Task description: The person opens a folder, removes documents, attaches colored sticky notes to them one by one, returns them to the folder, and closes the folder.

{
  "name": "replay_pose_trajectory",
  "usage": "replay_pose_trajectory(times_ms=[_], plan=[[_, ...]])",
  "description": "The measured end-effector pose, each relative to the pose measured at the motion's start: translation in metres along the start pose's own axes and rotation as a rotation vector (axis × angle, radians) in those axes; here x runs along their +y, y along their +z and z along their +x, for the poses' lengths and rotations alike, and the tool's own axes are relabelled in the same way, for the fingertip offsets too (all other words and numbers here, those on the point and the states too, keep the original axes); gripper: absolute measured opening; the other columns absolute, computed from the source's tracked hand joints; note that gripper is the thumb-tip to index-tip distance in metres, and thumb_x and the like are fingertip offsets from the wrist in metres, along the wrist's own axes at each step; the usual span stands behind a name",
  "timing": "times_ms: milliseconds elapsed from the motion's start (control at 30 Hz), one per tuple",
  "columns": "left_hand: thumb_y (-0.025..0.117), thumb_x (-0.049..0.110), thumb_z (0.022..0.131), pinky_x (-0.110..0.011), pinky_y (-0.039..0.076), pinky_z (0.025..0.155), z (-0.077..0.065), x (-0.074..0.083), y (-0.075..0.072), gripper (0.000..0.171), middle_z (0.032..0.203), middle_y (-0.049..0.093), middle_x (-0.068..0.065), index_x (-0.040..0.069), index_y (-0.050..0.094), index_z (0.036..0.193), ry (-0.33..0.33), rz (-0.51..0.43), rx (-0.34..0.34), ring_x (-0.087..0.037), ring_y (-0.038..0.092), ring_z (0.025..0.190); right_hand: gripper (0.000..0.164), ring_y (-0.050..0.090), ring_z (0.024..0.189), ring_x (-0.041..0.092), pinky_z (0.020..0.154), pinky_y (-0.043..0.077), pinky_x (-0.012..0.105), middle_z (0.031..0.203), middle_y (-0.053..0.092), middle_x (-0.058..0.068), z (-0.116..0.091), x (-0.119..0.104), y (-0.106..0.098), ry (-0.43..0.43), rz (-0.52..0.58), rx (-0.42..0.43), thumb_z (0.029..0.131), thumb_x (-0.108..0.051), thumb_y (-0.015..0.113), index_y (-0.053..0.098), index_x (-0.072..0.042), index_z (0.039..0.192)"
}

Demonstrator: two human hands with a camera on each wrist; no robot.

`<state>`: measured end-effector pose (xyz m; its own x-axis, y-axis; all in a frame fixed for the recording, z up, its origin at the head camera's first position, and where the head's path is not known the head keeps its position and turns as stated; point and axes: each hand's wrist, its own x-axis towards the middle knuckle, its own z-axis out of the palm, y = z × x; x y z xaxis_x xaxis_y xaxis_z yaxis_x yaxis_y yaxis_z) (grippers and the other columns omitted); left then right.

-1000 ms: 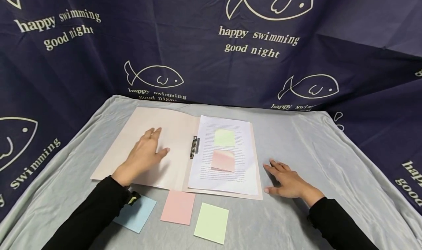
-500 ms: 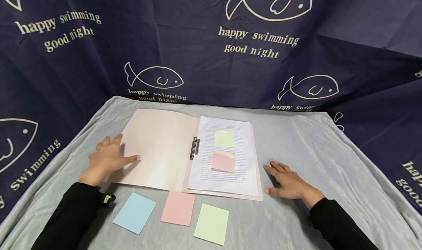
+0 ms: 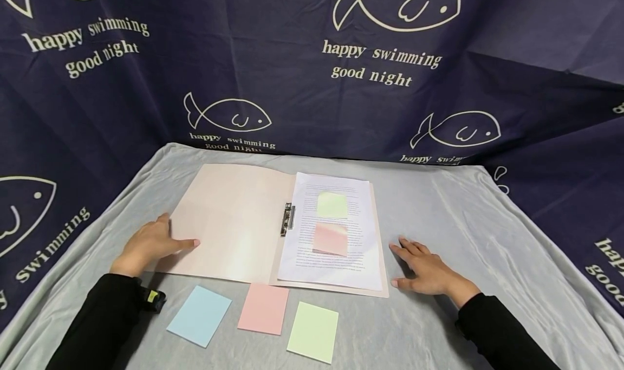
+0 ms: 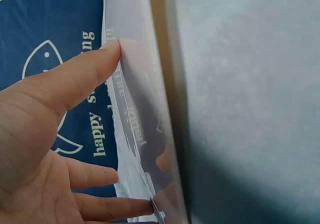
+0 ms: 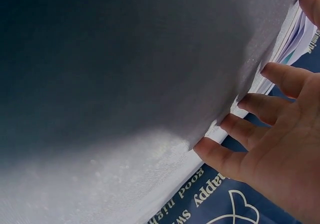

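A pale pink folder lies spread flat, with printed sheets on its right side and a metal clip near the fold. On the top sheet are a green sticky note and a pink sticky note, one below the other. My left hand is at the cover's left edge, thumb stretched over the cover. In the left wrist view that thumb touches the cover's surface, the other fingers spread near its edge. My right hand rests on the cloth right of the folder, fingers spread, holding nothing.
In front of the folder lie a blue sticky note pad, a pink pad and a green pad. Grey cloth covers the table. A dark blue fish-print curtain hangs behind and at both sides.
My left hand has moved left and toward me, from above the middle of the cover to its left edge, uncovering the blue pad. The right hand has stayed put.
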<state>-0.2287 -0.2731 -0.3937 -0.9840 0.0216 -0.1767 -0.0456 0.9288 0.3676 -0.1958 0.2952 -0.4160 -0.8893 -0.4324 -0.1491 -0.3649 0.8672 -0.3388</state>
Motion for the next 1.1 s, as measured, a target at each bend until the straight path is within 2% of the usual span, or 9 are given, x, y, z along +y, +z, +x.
replay_pose_trajectory(times_ms=[167,267,433,567,700,833,967,1000,1100], plan=[[0.071,0.062,0.066,-0.062,0.038,0.077,0.002,0.001,0.002,0.111,0.108,0.042,-0.046,-0.025,0.033,0.124,0.023,0.017,0.040,-0.058,0.041,0.099,0.080,0.021,0.128,0.049,0.085,0.025,0.071,0.145,0.025,0.026,0.000,0.001,0.001,-0.007,-0.003,0.006,0.080,-0.048,0.067,0.038,-0.004,0.141],[0.073,0.059,0.066,-0.059,0.039,0.072,0.002,0.002,0.003,0.105,0.098,0.043,-0.042,-0.024,0.038,0.119,0.016,0.011,0.054,-0.056,0.041,0.093,0.080,0.021,0.128,0.049,0.086,0.025,0.071,0.145,0.024,0.026,0.000,0.001,0.001,-0.006,-0.002,0.007,0.081,-0.047,0.067,0.038,-0.004,0.141],[0.074,0.059,0.064,-0.051,0.039,0.065,0.002,0.003,0.003,0.098,0.085,0.041,-0.032,-0.024,0.042,0.106,-0.033,-0.007,0.036,-0.048,0.038,0.084,0.080,0.021,0.128,0.050,0.085,0.024,0.072,0.145,0.024,0.026,-0.001,0.000,0.000,-0.010,0.004,0.005,0.081,-0.047,0.066,0.038,-0.003,0.141],[0.074,0.061,0.063,-0.044,0.037,0.060,0.003,0.003,0.002,0.085,0.079,0.040,-0.025,-0.017,0.049,0.088,-0.045,-0.002,0.016,-0.043,0.036,0.078,0.080,0.021,0.128,0.050,0.085,0.024,0.072,0.145,0.024,0.026,-0.002,0.000,0.000,-0.005,0.004,0.004,0.081,-0.047,0.067,0.038,-0.004,0.141],[0.074,0.063,0.061,-0.042,0.036,0.055,0.003,0.001,0.002,0.080,0.079,0.038,-0.024,-0.011,0.052,0.079,-0.065,-0.004,-0.001,-0.040,0.034,0.076,0.079,0.021,0.128,0.050,0.085,0.024,0.073,0.145,0.024,0.026,-0.002,-0.001,0.000,-0.005,0.003,0.003,0.081,-0.047,0.066,0.038,-0.004,0.141],[0.074,0.065,0.059,-0.045,0.037,0.057,0.005,-0.003,0.002,0.089,0.082,0.037,-0.029,-0.018,0.052,0.086,-0.079,-0.008,-0.012,-0.043,0.032,0.078,0.079,0.021,0.128,0.050,0.085,0.023,0.073,0.145,0.024,0.026,-0.002,-0.001,0.000,-0.003,0.005,0.004,0.081,-0.047,0.067,0.038,-0.004,0.141],[0.074,0.066,0.058,-0.048,0.037,0.064,0.008,-0.007,0.000,0.105,0.086,0.039,-0.034,-0.025,0.043,0.100,-0.084,-0.012,-0.002,-0.046,0.032,0.083,0.079,0.021,0.128,0.050,0.085,0.023,0.073,0.145,0.025,0.026,-0.001,-0.002,0.000,-0.002,0.005,0.006,0.081,-0.046,0.067,0.039,-0.004,0.141],[0.074,0.065,0.059,-0.050,0.038,0.066,0.008,-0.009,-0.001,0.107,0.089,0.040,-0.036,-0.026,0.041,0.104,-0.077,-0.025,0.000,-0.048,0.034,0.085,0.079,0.021,0.128,0.050,0.085,0.023,0.073,0.145,0.024,0.026,-0.001,-0.002,0.000,-0.002,0.004,0.006,0.081,-0.046,0.067,0.039,-0.004,0.141],[0.076,0.058,0.064,-0.049,0.041,0.071,0.007,-0.012,-0.004,0.104,0.100,0.043,-0.038,-0.025,0.037,0.113,-0.050,-0.155,-0.009,-0.047,0.042,0.089,0.079,0.020,0.128,0.050,0.086,0.024,0.072,0.145,0.024,0.027,-0.001,-0.001,0.000,-0.005,0.008,0.009,0.081,-0.045,0.067,0.038,-0.003,0.141]])
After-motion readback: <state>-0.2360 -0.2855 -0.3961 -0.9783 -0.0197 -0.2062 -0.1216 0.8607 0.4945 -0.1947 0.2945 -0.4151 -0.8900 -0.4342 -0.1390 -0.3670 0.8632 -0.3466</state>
